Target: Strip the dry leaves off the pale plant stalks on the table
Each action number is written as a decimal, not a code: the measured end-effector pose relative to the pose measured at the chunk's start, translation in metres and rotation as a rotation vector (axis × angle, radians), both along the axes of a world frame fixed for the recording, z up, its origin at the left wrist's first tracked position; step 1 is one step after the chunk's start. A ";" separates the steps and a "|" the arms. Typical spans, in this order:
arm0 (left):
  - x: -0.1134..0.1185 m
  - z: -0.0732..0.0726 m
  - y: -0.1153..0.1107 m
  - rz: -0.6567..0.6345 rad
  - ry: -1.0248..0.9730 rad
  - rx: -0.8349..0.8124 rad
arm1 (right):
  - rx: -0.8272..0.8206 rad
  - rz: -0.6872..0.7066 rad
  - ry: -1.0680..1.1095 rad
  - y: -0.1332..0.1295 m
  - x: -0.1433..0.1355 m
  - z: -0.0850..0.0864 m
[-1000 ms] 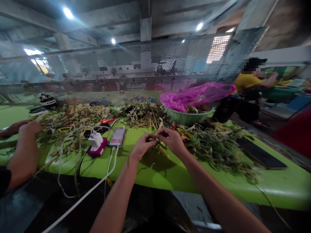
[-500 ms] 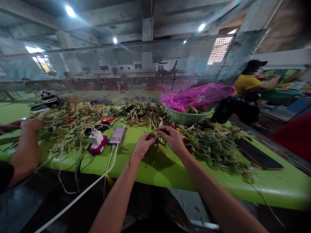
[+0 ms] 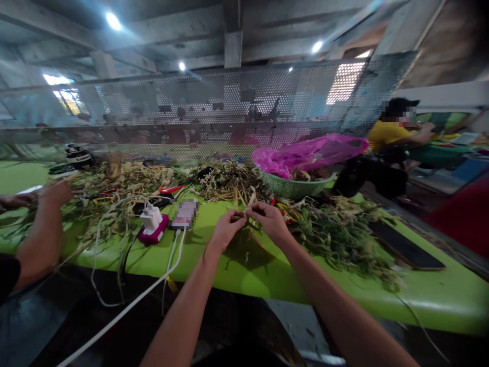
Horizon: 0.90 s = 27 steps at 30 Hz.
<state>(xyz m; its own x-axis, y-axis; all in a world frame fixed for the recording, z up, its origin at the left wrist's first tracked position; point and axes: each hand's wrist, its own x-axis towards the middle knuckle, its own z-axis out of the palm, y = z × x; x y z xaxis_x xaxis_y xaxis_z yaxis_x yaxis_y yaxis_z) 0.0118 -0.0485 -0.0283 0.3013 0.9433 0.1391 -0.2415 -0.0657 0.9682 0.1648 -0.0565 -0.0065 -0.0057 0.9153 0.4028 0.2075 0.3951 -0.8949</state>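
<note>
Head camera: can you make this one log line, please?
left hand + right hand: pinching thin brownish plant strip | below: smooth lime-green table

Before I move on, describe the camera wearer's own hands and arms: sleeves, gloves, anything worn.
The left hand and right hand are slim and ungloved. The left forearm and right forearm are bare as far as the picture shows, with no sleeve, watch, bracelet or marking visible. Whether a ring is worn is too small to tell.
</note>
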 end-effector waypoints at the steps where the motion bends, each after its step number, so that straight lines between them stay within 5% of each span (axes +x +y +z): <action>1: 0.000 0.000 0.000 0.000 -0.010 -0.006 | -0.005 0.002 0.003 -0.001 0.000 0.002; 8: -0.004 0.006 0.001 0.085 -0.161 -0.096 | -0.033 0.039 0.024 -0.007 -0.006 0.008; 27: -0.002 0.006 -0.001 0.038 -0.111 -0.068 | 0.031 0.013 -0.018 -0.002 -0.002 -0.001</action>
<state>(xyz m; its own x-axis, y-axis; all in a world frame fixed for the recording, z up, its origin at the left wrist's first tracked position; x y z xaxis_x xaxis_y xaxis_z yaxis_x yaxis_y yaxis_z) 0.0102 -0.0498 -0.0228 0.2515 0.9621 0.1051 -0.3462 -0.0120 0.9381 0.1631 -0.0588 -0.0072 -0.0248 0.9021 0.4307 0.2183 0.4253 -0.8783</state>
